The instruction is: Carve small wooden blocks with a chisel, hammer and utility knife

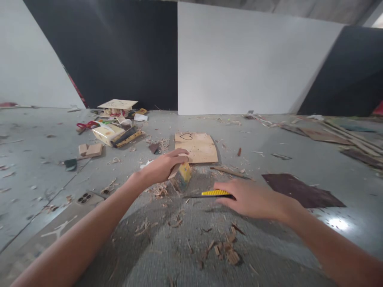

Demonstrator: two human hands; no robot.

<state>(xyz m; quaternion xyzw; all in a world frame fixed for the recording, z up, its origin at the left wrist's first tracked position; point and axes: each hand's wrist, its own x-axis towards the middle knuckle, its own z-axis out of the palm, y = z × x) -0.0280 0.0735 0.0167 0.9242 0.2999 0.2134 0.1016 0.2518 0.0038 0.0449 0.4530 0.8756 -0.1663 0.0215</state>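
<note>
One yellow knife (216,193) in the right hand (243,198), blade edge leftward.

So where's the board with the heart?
The board lies near the centre of the head view, on the floor, by the left hand and beyond the knife.

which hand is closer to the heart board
Left. The left hand grips a block at the near left corner of the heart board; the right hand, on the yellow knife, is farther off, nearer the person and to the right.
</note>
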